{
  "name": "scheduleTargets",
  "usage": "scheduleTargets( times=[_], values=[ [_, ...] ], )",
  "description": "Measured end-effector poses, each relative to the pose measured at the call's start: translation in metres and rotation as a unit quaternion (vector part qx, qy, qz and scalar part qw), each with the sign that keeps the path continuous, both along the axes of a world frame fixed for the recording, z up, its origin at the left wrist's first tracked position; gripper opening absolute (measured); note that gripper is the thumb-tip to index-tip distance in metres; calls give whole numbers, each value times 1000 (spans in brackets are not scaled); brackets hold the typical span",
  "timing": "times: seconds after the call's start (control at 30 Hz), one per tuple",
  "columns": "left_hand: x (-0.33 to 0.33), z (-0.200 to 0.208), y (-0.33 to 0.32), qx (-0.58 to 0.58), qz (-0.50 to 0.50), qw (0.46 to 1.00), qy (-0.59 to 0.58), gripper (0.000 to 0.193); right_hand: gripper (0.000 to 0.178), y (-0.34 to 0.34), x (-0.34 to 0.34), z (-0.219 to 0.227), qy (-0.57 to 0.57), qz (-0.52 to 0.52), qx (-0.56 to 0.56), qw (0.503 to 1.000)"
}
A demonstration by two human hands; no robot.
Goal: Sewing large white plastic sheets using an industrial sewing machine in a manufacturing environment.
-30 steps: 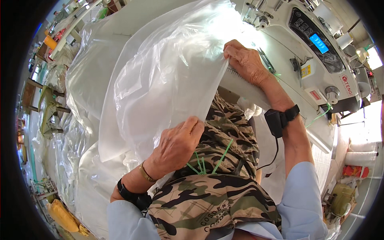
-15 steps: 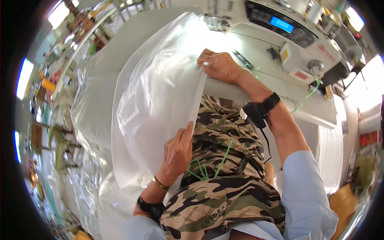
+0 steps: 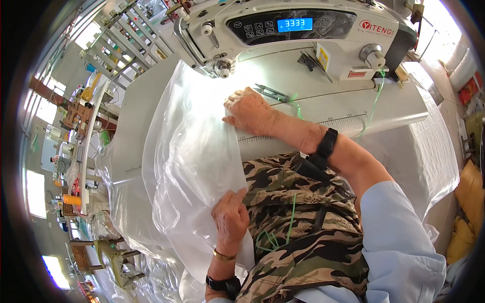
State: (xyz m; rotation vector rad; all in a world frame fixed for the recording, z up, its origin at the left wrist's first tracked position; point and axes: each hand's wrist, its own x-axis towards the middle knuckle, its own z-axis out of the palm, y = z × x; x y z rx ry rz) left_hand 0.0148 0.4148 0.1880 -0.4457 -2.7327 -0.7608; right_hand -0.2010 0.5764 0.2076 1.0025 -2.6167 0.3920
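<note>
A large translucent plastic sheet [image 3: 187, 166] lies in loose folds over the left part of the sewing machine's table and hangs down toward my lap. My right hand [image 3: 251, 110] is closed on the sheet's right edge, just below the lit needle area, its fingertips partly lost in glare. Nearer to me, my left hand [image 3: 230, 216] holds the same edge lower down, fingers bent and thumb side hidden. Above them stands the white sewing machine [image 3: 323, 53], with its needle clamp [image 3: 223, 68] close beyond my right fingers.
Thread snips [image 3: 273, 93] lie right of my right hand, beside green thread [image 3: 298, 108]. A dark small tool [image 3: 306, 60] rests farther back. A ruler strip [image 3: 348, 118] runs along the table's front edge. More plastic sheeting [image 3: 419, 146] hangs at the right.
The view has shifted, bringing more of the machine in. Both hands keep their grip on the sheet's edge, and the edge now hangs more upright beneath the needle area.
</note>
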Motion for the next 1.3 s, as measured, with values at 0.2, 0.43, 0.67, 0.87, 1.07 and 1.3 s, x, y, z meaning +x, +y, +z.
scheduleTargets(
  times=[0.2,0.43,0.67,0.87,1.07,1.3],
  values=[
    [-55,32,8,-21,-13,1000,6,24,40,2,2,-5,-26,8,-11,1000],
    [-120,46,11,-64,-33,997,26,18,38,1,2,-5,-47,4,-25,999],
    [-179,42,22,-166,9,986,20,14,31,2,0,1,-78,5,-30,996],
    [-188,26,34,-119,64,990,52,16,27,2,-2,-1,-73,-11,-51,996],
    [-158,48,26,-20,33,999,-12,28,25,1,-2,-6,-51,-10,-70,996],
    [-2,67,22,102,-78,968,-217,38,43,21,-8,-23,-80,18,-130,988]
  ],
)
